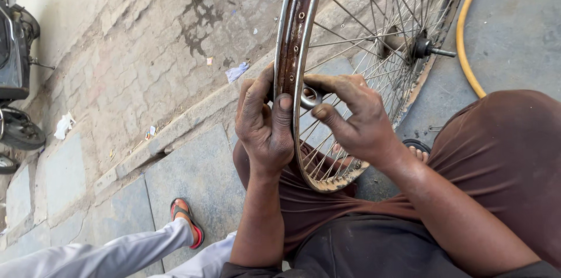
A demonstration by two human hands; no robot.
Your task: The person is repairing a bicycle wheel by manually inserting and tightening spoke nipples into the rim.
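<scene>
Stone paving (193, 178) is carrying it all: paper scraps (63, 125) lying around, yellow hose (464, 44) curling nearby, sandalled foot (186, 219) resting there.

There is one view only, from the camera on my head, looking steeply down over my chest and lap at close range. My left hand (266, 123) and right hand (356, 120) sit near the centre of the frame, on the rim of the bicycle wheel (298, 32), which runs up toward twelve o'clock. The stone pavement (146, 67) fills the side from nine to eleven o'clock, farther off. My brown-clothed knee (502, 149) crowds in at three to four o'clock. Another person's sandalled foot (187, 219) shows near seven o'clock.
</scene>
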